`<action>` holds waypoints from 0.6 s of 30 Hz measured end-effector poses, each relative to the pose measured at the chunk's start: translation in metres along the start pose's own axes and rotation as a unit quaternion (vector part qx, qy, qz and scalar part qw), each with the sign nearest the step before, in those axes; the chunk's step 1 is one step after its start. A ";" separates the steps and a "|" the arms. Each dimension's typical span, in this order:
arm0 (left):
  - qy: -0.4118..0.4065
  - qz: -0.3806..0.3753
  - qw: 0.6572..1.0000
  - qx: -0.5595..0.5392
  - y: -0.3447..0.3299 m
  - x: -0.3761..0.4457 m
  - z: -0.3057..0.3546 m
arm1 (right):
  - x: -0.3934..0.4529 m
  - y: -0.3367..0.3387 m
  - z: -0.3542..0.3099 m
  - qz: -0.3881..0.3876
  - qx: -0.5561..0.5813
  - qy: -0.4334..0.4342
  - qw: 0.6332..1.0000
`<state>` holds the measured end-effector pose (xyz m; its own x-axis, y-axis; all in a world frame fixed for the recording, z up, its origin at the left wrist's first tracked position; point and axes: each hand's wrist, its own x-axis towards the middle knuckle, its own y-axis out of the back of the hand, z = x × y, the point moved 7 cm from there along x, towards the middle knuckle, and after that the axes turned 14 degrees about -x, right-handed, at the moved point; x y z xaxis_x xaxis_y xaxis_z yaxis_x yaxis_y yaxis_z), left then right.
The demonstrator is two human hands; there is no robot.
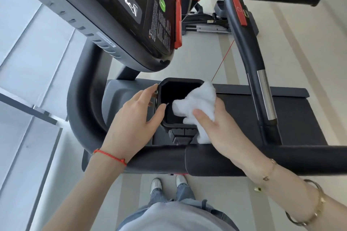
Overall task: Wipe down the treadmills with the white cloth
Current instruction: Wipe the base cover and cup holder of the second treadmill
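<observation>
The step in hand looks to be wiping the black cup holder (180,103) on the near treadmill: the right hand (219,125) grips the bunched white cloth (197,107), which lies over the holder's right rim and partly inside it. The left hand (135,116) steadies the holder's left rim, fingers curled on its edge. Next, the cloth probably needs working round the inner walls, then on to the padded handlebar (216,161).
</observation>
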<state>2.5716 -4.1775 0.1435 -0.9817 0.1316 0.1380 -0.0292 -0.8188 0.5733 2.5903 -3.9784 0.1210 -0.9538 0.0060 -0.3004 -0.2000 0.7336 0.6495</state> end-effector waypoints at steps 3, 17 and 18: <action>-0.004 -0.010 1.000 -0.006 -0.001 0.000 0.000 | 0.023 0.010 -0.012 -0.007 -0.021 0.005 1.000; -0.002 -0.002 0.999 -0.033 -0.001 0.000 -0.004 | 0.047 0.018 -0.025 0.007 -0.110 0.092 0.990; -0.003 -0.001 0.999 -0.032 -0.001 0.001 -0.003 | 0.056 0.020 -0.032 0.005 -0.167 0.126 0.978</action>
<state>2.5704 -4.1782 0.1400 -0.9805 0.1362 0.1416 -0.0431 -0.8523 0.5213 2.5252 -3.9854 0.1397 -0.9726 -0.1868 -0.1383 -0.2122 0.4706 0.8565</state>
